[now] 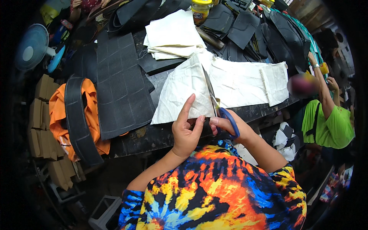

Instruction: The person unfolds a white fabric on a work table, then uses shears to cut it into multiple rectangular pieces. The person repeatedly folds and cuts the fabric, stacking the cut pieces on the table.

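Across the dark table edge in front of me lies a white cloth [245,82], lightly creased. My right hand [239,126] is closed round the blue handles of a pair of scissors [209,89], with its thumb near the cloth's front edge. The long blades point away from me along the cloth, parting it from a pointed white flap on the left. My left hand [184,132] grips the near edge of that flap beside the scissors. Its index finger stretches over the fabric, and the lower fingers are partly hidden.
A stack of white cloth pieces [174,34] lies farther back, near a yellow-lidded jar [201,9]. Black sheet material [122,84] covers the left. Dark cut pieces [243,28] pile up at the back right. A fan [31,48] stands left; a person in green [331,124] works right.
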A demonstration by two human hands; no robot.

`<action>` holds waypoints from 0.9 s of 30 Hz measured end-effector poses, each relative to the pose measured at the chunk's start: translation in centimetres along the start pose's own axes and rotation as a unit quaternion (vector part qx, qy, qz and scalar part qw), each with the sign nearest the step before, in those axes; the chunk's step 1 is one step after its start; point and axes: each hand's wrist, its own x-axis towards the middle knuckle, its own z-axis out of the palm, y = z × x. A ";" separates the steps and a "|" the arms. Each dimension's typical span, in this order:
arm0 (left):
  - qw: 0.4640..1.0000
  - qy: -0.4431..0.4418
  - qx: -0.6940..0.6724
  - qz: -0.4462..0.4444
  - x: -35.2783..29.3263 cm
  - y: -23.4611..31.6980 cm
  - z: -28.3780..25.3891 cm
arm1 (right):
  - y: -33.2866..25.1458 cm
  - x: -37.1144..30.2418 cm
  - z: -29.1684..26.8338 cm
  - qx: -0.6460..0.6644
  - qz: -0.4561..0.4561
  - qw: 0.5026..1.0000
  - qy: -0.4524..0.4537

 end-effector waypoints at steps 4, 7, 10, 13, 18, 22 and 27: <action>0.999 0.003 0.032 -0.006 -0.2 0.0 -0.3 | -0.1 -0.4 -0.1 -0.054 0.026 0.998 0.000; 0.999 0.008 0.040 -0.002 -0.4 -0.1 -0.4 | -0.7 -0.4 -0.5 -0.080 0.031 0.996 -0.007; 0.997 -0.011 0.070 0.009 -0.6 -0.3 -0.5 | -1.7 0.5 -1.0 -0.079 -0.018 0.997 -0.012; 0.997 -0.017 0.062 0.036 -0.6 -0.6 -0.5 | -2.6 1.7 -1.5 -0.072 -0.037 0.996 -0.026; 0.996 0.009 0.075 0.039 -0.7 -0.6 -0.8 | -2.7 2.2 -1.1 -0.077 -0.013 0.997 -0.021; 0.995 -0.019 0.095 0.027 -1.0 0.0 -0.9 | -2.8 2.5 -1.1 -0.100 -0.070 0.992 -0.010; 0.991 -0.009 0.111 0.075 -1.3 0.6 -0.7 | -3.4 2.7 -1.1 -0.063 -0.041 0.997 -0.013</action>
